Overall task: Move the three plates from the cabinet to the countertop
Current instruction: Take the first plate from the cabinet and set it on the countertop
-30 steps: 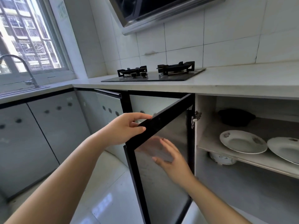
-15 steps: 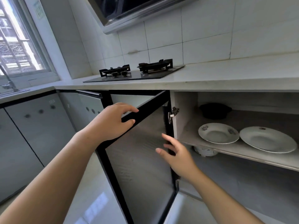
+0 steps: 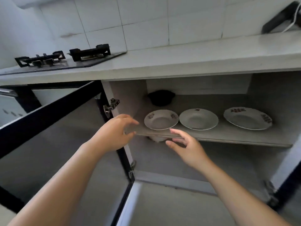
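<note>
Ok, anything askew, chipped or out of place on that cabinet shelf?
Nothing stands out. Three plates lie flat in a row on the shelf, none visibly chipped. A dark pot sits behind them. Both hands are open and empty.

three white plates (image 3: 198,119), flat, cabinet shelf (image 3: 228,136)

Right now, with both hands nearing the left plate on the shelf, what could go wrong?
The left plate seems to reach the shelf front edge, so a nudge from the left hand or right hand might tip it off. It nearly touches the middle plate; sliding it sideways could clink them. Lifting could hit the countertop overhang.
</note>
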`<state>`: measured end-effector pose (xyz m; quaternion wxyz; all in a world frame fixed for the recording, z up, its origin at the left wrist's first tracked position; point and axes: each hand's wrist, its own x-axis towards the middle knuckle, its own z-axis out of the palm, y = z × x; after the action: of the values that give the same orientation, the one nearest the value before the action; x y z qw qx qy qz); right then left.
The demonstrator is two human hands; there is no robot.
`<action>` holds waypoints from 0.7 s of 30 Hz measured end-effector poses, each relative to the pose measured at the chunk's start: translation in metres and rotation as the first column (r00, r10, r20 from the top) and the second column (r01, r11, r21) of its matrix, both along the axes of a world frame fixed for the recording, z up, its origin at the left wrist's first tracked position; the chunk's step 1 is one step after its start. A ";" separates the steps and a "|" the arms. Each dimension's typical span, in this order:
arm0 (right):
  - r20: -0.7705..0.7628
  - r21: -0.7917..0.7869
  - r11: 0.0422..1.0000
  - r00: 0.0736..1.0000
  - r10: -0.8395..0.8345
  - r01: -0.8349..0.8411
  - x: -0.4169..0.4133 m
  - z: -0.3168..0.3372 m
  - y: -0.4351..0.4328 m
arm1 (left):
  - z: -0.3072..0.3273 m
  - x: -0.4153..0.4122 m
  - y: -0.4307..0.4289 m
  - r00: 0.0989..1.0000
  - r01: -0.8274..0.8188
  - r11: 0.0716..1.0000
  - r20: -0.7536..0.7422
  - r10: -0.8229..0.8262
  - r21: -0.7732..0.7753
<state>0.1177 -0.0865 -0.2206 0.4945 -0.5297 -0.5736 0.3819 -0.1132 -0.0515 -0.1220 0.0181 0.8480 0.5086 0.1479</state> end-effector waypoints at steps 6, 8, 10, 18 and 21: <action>0.098 -0.057 0.995 0.993 -0.071 0.077 0.036 -0.013 0.013 | -0.033 0.026 0.038 0.999 0.035 0.995 0.012 -0.034 -0.097; 0.136 -0.069 0.994 0.988 -0.072 0.082 0.036 -0.022 0.025 | -0.050 0.024 0.052 0.999 0.032 0.995 0.019 -0.031 -0.099; 0.170 -0.072 0.993 0.982 -0.077 0.091 0.033 -0.034 0.039 | -0.067 0.020 0.068 0.998 0.033 0.996 0.057 -0.029 -0.081; 0.396 -0.001 0.985 0.904 -0.160 0.174 0.003 -0.050 0.112 | -0.108 -0.001 0.159 0.983 0.148 0.983 0.123 -0.134 -0.111; 0.433 0.022 0.984 0.885 -0.170 0.178 -0.009 -0.041 0.142 | -0.107 -0.004 0.185 0.976 0.185 0.973 0.141 -0.166 -0.139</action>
<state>0.1089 0.0558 -0.2613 0.3820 -0.6549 -0.6159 0.2139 -0.1174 0.1336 -0.2293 0.1281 0.8746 0.4390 0.1608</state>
